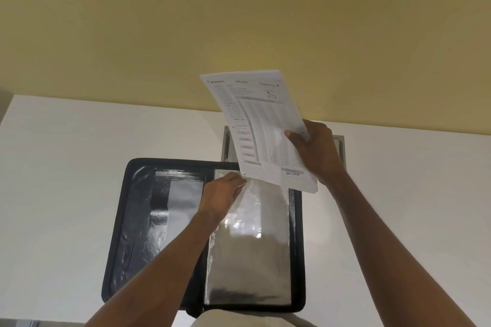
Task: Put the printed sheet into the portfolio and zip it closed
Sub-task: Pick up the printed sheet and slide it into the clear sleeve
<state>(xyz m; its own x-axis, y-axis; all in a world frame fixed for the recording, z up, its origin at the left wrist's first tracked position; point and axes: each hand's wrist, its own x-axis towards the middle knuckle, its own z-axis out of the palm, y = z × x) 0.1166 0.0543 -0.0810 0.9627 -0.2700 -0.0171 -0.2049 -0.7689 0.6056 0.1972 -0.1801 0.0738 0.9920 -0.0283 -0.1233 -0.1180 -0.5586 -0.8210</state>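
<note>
A black zip portfolio (132, 220) lies open flat on the white table. Its right half carries a clear plastic sleeve (252, 247). My right hand (316, 151) holds the printed sheet (260, 125) by its right edge, tilted upright above the far end of the sleeve. The sheet's lower edge bears the word ENTERED. My left hand (223, 194) pinches the top edge of the plastic sleeve, just under the sheet's lower left corner.
The white table (66, 167) runs up to a yellow wall (239, 21). A grey cable grommet (228, 146) is set in the tabletop behind the portfolio, partly hidden by the sheet and my right hand.
</note>
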